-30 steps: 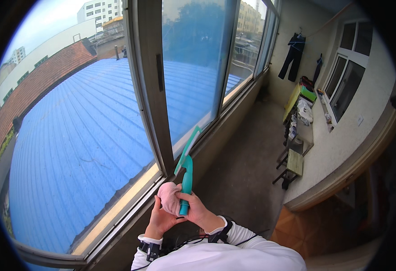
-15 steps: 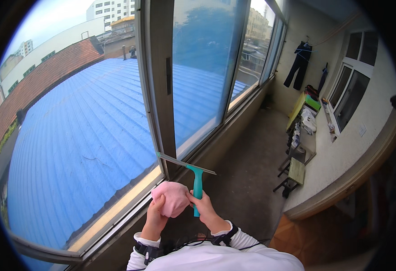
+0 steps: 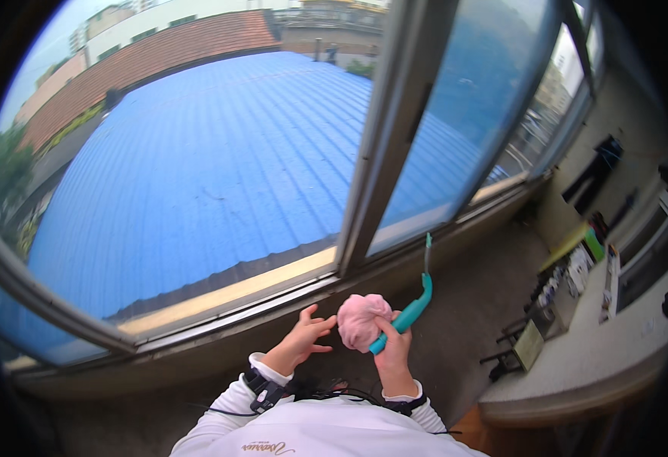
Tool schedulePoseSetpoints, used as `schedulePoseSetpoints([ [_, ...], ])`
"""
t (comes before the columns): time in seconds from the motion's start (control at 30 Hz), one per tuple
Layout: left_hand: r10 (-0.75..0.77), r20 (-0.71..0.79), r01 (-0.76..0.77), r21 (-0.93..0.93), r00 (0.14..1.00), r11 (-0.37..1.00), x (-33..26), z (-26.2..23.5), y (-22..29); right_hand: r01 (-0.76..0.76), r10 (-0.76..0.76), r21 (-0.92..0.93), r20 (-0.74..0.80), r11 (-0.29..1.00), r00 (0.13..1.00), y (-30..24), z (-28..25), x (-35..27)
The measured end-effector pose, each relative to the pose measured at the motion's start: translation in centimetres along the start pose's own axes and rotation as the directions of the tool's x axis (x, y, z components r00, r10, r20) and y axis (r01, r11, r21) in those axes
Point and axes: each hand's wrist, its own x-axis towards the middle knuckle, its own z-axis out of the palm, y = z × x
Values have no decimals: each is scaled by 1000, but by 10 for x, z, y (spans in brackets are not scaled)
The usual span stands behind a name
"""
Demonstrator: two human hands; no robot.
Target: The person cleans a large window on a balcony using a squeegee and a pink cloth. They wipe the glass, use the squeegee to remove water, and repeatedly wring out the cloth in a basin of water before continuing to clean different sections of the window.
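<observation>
My right hand (image 3: 395, 354) is closed round the teal handle of a window squeegee (image 3: 415, 306), whose blade is seen nearly edge-on at the top. A crumpled pink cloth (image 3: 361, 320) is bunched against the same hand, on its left, and seems held along with the handle. My left hand (image 3: 300, 340) is open, fingers spread, just left of the cloth; one fingertip comes close to the cloth's edge, and I cannot tell whether it touches.
A sliding window (image 3: 383, 145) with a metal frame runs along the left and front, above a sill track (image 3: 235, 308). Outside lies a blue corrugated roof (image 3: 220, 175). To the right stand a small stool (image 3: 528, 344), cluttered shelving (image 3: 570, 274) and hanging dark trousers (image 3: 594, 174).
The view has swung left toward the window. My left hand has let go of the cloth and opened; the cloth is now at my right hand. The squeegee has turned so its blade shows edge-on.
</observation>
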Motion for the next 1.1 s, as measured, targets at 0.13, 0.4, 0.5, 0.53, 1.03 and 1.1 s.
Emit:
schedulePoseSetpoints([
  [0.13, 97, 412, 2, -232, 906, 973, -9, 5, -1, -145, 146, -15, 69, 989, 987, 12, 17, -16],
  [0.4, 183, 302, -69, -353, 936, 933, -7, -22, 3, -313, 314, -53, 305, 948, 899, 36, 41, -13],
  [0.5, 274, 336, -114, -424, 901, 898, -2, -22, 4, -347, 353, -83, 358, 934, 864, 40, 44, -12],
  [0.53, 294, 347, -122, -439, 891, 890, -1, -20, 6, -363, 365, -79, 378, 929, 851, 38, 43, -11],
  [1.03, 229, 413, -165, -186, 881, 969, 33, 70, 29, -499, 411, 95, 448, 861, 794, -7, -20, 49],
  [1.1, 259, 361, -204, -184, 896, 962, 31, 70, 28, -448, 417, -8, 382, 894, 825, -8, -24, 60],
])
